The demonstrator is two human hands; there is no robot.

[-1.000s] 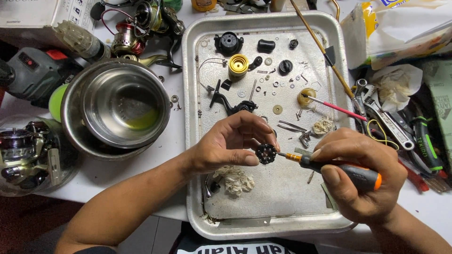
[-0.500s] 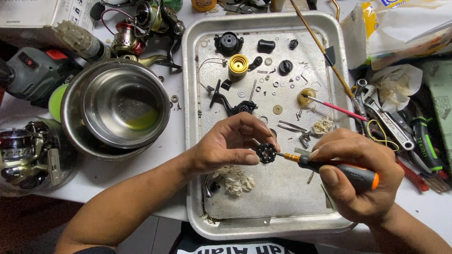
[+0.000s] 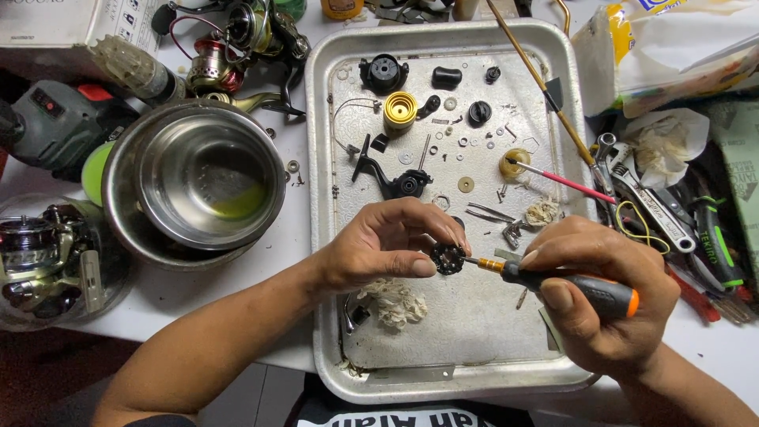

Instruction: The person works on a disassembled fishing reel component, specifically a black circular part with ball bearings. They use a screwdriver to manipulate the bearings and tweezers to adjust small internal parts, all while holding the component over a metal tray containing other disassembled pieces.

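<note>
Over tray (image 3: 324,237), hands unmoved: left hand (image 3: 379,249) still pinching gear (image 3: 448,258), screwdriver (image 3: 569,285) engaged

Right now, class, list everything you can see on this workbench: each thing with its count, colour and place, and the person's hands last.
Shallow metal tray: one, silver, centre.
Small toothed round part: one, black, over the tray, pinched in the left fingers.
Orange-and-black screwdriver: one, right of the round part, tip against it.
Gold ribbed spool: one, upper tray.
Black crank-shaped part: one, mid tray.
Crumpled paper wad: one, off-white, lower tray.
Stainless steel bowl: one, silver, left of tray.
Fishing reel: one, dark with red, top left.
Adjustable wrench: one, silver, right of tray.
Left hand: holds the round part.
Right hand: grips the screwdriver.
</note>
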